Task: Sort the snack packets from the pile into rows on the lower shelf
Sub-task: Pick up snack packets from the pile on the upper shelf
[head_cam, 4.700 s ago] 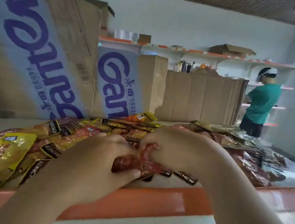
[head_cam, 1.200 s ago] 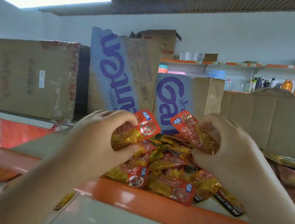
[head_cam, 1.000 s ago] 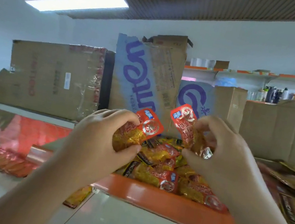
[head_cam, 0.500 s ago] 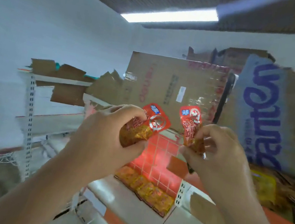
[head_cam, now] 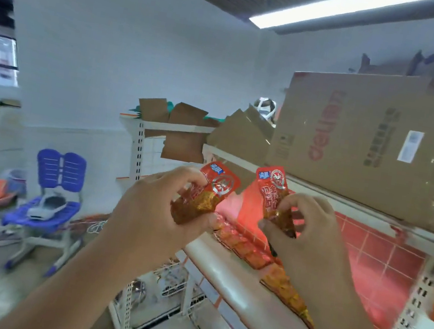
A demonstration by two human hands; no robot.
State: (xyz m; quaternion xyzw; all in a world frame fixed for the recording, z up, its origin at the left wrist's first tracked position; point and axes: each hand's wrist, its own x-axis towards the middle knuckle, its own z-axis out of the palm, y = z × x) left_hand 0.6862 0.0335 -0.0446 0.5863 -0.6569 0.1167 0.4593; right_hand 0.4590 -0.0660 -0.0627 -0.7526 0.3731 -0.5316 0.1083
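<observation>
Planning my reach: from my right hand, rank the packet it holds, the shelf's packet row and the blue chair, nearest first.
1. Packet, pinched in right hand.
2. Packet row, on shelf below.
3. Blue chair, far left.

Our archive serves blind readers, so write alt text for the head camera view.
The left hand grips a red-and-gold snack packet and the right hand pinches a second packet, both raised before a shelf. A row of packets lies on it, a cardboard box sits above, and a blue chair stands left.
</observation>
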